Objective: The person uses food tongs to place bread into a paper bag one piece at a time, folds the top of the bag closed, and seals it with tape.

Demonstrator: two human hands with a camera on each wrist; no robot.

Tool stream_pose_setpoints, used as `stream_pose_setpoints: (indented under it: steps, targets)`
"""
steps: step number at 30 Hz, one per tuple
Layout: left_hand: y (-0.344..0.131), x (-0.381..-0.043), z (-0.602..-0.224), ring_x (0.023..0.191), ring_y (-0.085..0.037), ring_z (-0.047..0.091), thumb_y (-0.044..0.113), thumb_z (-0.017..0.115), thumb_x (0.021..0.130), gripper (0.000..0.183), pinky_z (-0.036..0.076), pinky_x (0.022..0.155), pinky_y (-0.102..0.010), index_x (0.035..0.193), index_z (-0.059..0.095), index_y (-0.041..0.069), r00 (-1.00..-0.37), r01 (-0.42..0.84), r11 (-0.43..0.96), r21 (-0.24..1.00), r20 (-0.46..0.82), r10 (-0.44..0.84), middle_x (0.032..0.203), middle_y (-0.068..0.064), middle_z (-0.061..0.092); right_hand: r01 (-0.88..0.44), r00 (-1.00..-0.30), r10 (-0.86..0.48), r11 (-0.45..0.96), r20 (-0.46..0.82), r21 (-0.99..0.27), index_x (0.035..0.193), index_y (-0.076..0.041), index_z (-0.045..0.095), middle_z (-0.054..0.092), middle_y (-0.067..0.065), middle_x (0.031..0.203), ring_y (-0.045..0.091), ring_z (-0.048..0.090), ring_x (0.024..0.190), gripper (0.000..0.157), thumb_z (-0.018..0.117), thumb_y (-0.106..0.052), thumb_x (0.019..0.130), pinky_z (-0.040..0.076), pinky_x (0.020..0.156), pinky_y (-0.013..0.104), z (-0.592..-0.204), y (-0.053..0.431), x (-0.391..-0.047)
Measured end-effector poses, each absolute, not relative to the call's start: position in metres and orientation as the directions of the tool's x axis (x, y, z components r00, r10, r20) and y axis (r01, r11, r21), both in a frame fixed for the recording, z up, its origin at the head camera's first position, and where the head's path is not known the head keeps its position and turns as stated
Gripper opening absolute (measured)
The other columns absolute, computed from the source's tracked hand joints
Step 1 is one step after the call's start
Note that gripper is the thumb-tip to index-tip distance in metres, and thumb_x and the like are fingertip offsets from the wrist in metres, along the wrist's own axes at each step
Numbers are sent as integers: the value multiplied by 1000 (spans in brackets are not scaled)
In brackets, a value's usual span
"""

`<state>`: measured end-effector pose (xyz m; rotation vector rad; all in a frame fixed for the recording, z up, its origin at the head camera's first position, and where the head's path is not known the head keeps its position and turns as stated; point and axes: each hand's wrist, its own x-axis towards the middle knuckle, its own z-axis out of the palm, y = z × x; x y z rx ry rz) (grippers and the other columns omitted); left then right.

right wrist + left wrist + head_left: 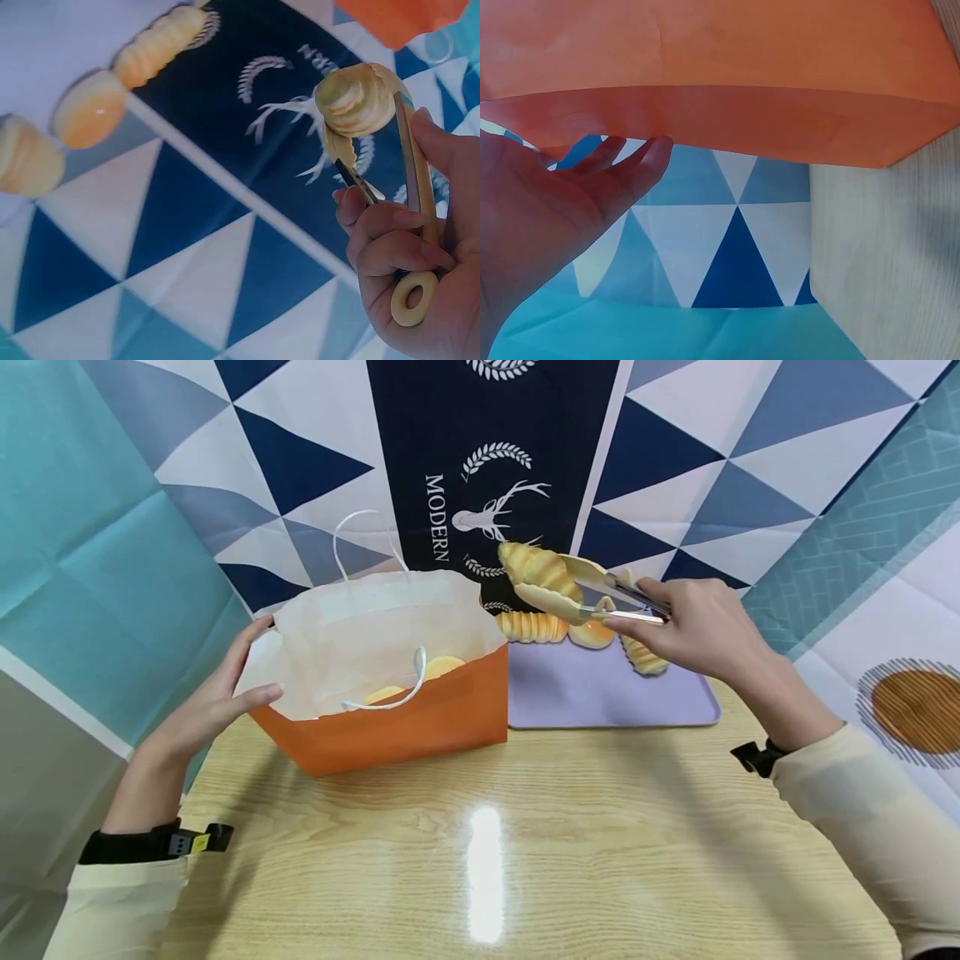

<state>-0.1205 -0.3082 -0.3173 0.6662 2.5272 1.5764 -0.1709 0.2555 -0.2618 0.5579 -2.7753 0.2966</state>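
— Beside the orange paper bag point(420, 731), what's up in the air?
— A ridged, spiral-shaped roll point(540, 570), pinched between the cream tips of metal-armed tongs point(415, 161); the right hand point(705, 627) curls its fingers round them.
— And the left hand point(210, 693)?
— Thumb and fingers spread apart, resting against the bag's left side.
— Anything within its white lining?
— Pale yellow pieces point(445, 666), mostly hidden by the front wall.
— On the smooth lilac tray point(600, 697)?
— Ribbed and glossy buns point(532, 627), partly covered by the right hand.
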Motion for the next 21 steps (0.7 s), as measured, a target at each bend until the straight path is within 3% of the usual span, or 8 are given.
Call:
stream_pose_setpoints:
  steps: [3, 5, 9, 12, 21]
  targets:
    - [-308, -121, -317, 145, -21, 2, 4, 54, 96, 85, 6, 105, -78, 159, 4, 33, -899, 315, 371, 874, 150, 411, 164, 7, -4, -427, -865, -368, 897, 341, -116, 127, -10, 67, 53, 3, 52, 19, 42, 43, 69, 62, -65, 85, 31, 40, 35, -251, 243, -167]
    - [-308, -122, -317, 145, -21, 1, 5, 54, 96, 85, 6, 105, -79, 159, 4, 33, -899, 313, 374, 873, 147, 412, 163, 7, -5, -448, -850, -387, 888, 356, -105, 117, -11, 70, 50, 3, 51, 19, 40, 41, 63, 61, -64, 86, 29, 40, 35, -244, 235, -164]
    - [-309, -124, -317, 145, -20, 1, 6, 55, 96, 85, 6, 105, -78, 159, 4, 34, -901, 308, 376, 874, 140, 411, 163, 8, -5, -494, -816, -423, 864, 394, -95, 120, -6, 70, 54, 3, 53, 19, 35, 37, 64, 62, -61, 87, 28, 38, 35, -230, 221, -158]
    - [-309, -124, -318, 145, -22, 3, 6, 55, 96, 86, 7, 105, -77, 158, 4, 34, -904, 298, 374, 878, 134, 406, 164, 6, -3, -513, -806, -440, 853, 395, -95, 137, -4, 60, 57, 4, 55, 18, 32, 35, 74, 63, -60, 87, 28, 37, 35, -221, 211, -153]
    - [-311, -122, -318, 145, -21, 0, 8, 55, 96, 85, 4, 104, -79, 159, 4, 34, -904, 305, 387, 870, 137, 406, 163, 9, -4, -584, -768, -518, 808, 376, -80, 133, -10, 64, 52, 2, 57, 17, 41, 49, 72, 61, -64, 86, 31, 43, 33, -205, 174, -145]
